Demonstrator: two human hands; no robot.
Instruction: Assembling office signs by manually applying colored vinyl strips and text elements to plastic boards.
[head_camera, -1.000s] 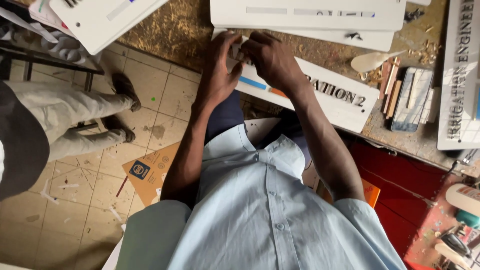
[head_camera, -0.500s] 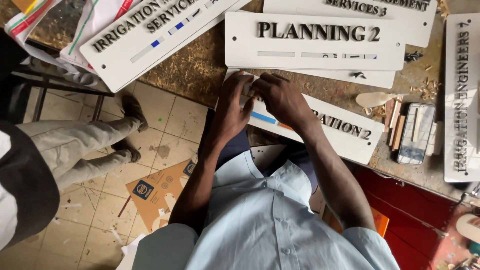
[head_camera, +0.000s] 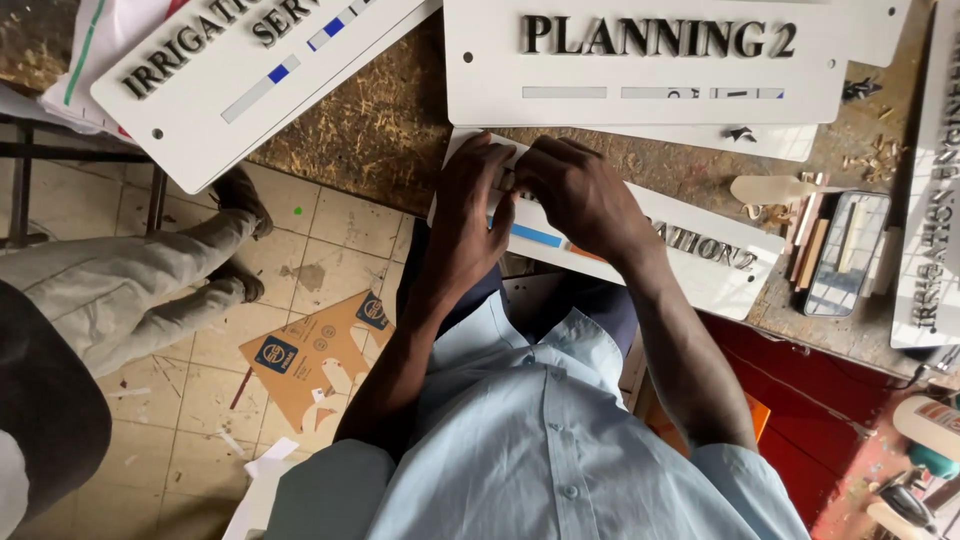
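In the head view, my left hand (head_camera: 465, 215) and my right hand (head_camera: 580, 195) meet on the near white sign plate (head_camera: 700, 270), which lies flat at the front edge of the worktop (head_camera: 380, 130), partly over the edge toward my body. Both hands are curled, with the fingertips pressing together on a small spot on the plate's face; what is between them is too small to tell, so I cannot say whether they grip a letter or only press down. The plate looks stiff, thin and rather light, with a smooth face that may be slippery. The raised dark letters on it are small and probably easy to break off, so I judge it is better to hold the plate by its long edges and not by the letters.

There is not much free room. A larger white sign plate (head_camera: 640, 60) lies just behind my hands and overlaps another plate. A third sign plate (head_camera: 250, 75) lies at the left, tilted and hanging over the worktop corner. At the right are a phone (head_camera: 845, 255) and some small wooden sticks (head_camera: 805, 235), near the plate's right end. Below the edge is tiled floor with a piece of cardboard (head_camera: 320, 350), and another person's legs (head_camera: 130, 290) are at the left.
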